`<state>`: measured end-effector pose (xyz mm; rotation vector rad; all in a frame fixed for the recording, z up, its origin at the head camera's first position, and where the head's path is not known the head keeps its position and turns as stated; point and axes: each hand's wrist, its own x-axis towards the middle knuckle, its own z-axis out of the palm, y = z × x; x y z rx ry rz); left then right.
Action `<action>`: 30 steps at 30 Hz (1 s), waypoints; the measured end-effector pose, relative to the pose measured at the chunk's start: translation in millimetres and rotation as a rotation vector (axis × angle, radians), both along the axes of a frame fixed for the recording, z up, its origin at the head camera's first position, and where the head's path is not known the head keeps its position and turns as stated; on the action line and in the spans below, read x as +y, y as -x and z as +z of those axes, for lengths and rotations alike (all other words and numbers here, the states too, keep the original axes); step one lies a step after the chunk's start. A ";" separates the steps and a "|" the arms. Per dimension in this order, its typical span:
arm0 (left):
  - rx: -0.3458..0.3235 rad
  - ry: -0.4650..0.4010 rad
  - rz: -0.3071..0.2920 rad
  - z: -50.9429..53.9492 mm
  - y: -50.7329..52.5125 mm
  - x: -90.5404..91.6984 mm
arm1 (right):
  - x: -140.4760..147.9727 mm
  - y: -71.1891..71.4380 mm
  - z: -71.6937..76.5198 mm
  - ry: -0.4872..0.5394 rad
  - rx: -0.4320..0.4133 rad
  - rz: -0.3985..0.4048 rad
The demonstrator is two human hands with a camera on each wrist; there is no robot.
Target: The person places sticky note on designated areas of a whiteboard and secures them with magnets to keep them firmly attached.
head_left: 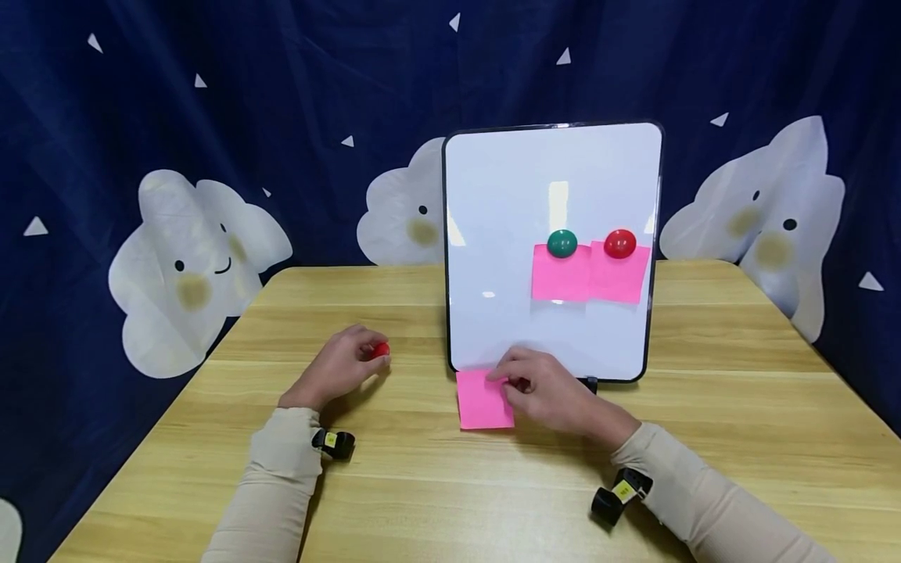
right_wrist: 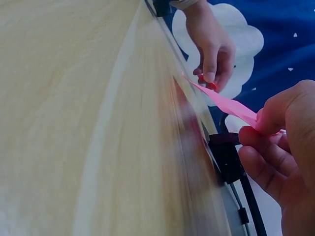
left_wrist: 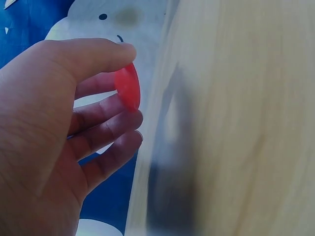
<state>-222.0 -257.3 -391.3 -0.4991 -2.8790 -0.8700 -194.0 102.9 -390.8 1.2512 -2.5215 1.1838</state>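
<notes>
Between thumb and fingers my left hand [head_left: 342, 363] pinches a round red magnet [left_wrist: 129, 87], low over the table left of the whiteboard [head_left: 507, 203]. My right hand [head_left: 552, 391] pinches the upper right corner of a pink sticky note [head_left: 484, 403] in front of the board's lower left corner. In the right wrist view the note is held up off the tabletop, seen nearly edge-on. Two more pink notes hang side by side on the board: the left note [head_left: 561, 280] under a green magnet [head_left: 562, 243], the right note [head_left: 618, 277] under a red magnet [head_left: 620, 243].
The whiteboard stands upright on the wooden table [head_left: 394, 500], with a black stand foot [right_wrist: 226, 157] at its lower edge. Behind the table hangs a dark blue curtain [head_left: 317, 62] with white clouds. A small black camera is strapped to each wrist.
</notes>
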 end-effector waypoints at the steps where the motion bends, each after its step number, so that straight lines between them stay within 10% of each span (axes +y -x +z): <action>1: 0.001 -0.001 -0.002 0.2 0.1 0.7 | 0.2 -0.1 0.4 0.006 0.003 0.000; 30: 0.045 0.000 -0.041 5.1 -1.3 19.1 | 12.2 2.8 22.6 0.064 0.046 -0.143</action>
